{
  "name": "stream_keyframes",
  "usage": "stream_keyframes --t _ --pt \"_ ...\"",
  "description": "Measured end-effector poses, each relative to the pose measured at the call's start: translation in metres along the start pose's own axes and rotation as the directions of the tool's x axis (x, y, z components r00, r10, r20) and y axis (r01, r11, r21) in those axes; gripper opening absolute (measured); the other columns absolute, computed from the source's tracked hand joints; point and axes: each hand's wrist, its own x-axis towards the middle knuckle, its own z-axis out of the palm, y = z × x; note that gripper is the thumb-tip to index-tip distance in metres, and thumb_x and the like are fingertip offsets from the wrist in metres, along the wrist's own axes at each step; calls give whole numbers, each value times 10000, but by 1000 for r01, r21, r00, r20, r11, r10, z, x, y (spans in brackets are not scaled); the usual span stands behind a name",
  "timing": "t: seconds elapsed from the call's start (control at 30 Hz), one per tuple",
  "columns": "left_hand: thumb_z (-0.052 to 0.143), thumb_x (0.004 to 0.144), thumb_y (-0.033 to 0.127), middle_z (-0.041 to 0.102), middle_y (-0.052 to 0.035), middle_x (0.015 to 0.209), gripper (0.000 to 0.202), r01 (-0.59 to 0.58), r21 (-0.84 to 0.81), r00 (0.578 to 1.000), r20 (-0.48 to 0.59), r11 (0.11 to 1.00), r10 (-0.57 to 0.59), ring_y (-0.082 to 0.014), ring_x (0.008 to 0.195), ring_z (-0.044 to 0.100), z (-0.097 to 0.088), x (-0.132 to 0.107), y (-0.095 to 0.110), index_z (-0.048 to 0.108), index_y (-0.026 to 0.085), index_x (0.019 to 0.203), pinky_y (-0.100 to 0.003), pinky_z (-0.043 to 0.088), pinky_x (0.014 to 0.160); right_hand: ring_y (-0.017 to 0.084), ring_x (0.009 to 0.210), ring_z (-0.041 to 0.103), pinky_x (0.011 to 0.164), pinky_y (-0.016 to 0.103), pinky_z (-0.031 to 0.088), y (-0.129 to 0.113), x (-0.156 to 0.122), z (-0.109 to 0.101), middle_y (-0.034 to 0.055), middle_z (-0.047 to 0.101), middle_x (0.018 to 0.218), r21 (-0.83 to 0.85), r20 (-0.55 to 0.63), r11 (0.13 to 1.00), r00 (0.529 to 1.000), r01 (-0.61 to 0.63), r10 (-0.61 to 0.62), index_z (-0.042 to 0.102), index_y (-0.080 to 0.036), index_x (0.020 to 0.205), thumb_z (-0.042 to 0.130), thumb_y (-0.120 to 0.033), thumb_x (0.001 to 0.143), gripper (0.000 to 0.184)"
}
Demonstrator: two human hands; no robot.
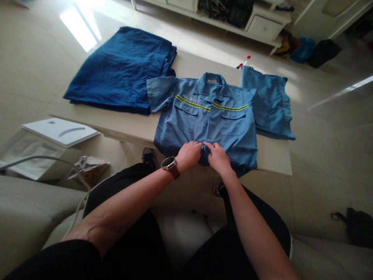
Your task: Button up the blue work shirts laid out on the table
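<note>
A blue short-sleeved work shirt (186, 120) lies front side up on the white table, its collar pointing away from me and its lower part hanging over the near edge. Yellow striped tape crosses the chest above two flap pockets. At the front placket, near the table edge, my left hand (189, 154) has its fingers closed on the cloth; a watch is on that wrist. Right beside it, my right hand (219, 157) pinches the placket too, the fingertips of both hands nearly meeting. Any button between them is too small to make out.
Folded dark blue cloth (122, 74) covers the table's left end. Lighter blue folded cloth (271, 105) lies at the right, with red-capped bottles (247, 61) behind it. A white-lidded bin (61, 130) stands left of the table (276, 157). A white cabinet (264, 28) is at the back.
</note>
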Motion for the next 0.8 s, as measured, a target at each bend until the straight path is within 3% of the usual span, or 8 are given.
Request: stream_keyframes --t 0.17,0.27,0.37,0.47,0.57,0.67,0.8 --pt "439 965 126 726 -131 1100 257 49 38 999 0 998 -49 -244 1041 667 3 5 -4 665 137 1087 -341 512 912 243 938 586 789 339 451 -7 2 -6 108 621 1068 -40 62 998 997 -41 44 683 -224 1091 502 -146 926 256" --pt "471 981 181 742 -117 1089 233 83 49 996 -13 995 -83 -257 1046 679 6 10 -3 686 161 1070 -344 514 891 212 849 576 753 310 413 -6 4 -6 73 636 947 -8 22 997 997 -74 74 636 -206 929 554 -223 939 85" --pt "548 971 240 752 -101 1089 207 122 28 992 -41 992 -121 -257 1025 702 9 15 1 682 198 1122 -340 513 863 191 751 545 704 295 370 -2 5 -7 31 606 792 28 -45 991 990 -131 132 589 -210 830 578 -203 905 76" --pt "548 969 230 750 -96 1085 200 138 6 989 -54 990 -137 -255 1007 716 12 20 5 669 204 1126 -339 512 839 192 722 541 692 293 372 1 5 -10 12 582 750 68 -145 979 969 -191 199 606 -209 915 560 -158 869 82" --pt "486 983 193 746 -99 1073 214 151 -4 987 -48 988 -151 -258 984 724 13 22 8 664 200 1100 -341 517 812 213 812 585 736 305 429 1 3 -13 43 614 892 90 -177 983 969 -159 173 629 -202 1143 568 -208 897 253" --pt "463 989 194 745 -111 1089 237 167 -4 986 -30 986 -167 -264 980 730 9 20 9 663 196 1117 -339 524 804 244 981 600 825 333 479 -1 -1 -12 98 587 1123 9 -82 999 996 -40 41 597 -249 1364 558 -239 947 420" --pt "483 979 223 748 -139 1094 237 177 16 984 23 984 -178 -298 989 737 1 16 9 687 181 1092 -358 539 803 301 1152 554 903 388 494 -6 -7 -10 141 507 1329 -150 72 989 997 15 -4 597 -294 1412 566 -219 955 464"
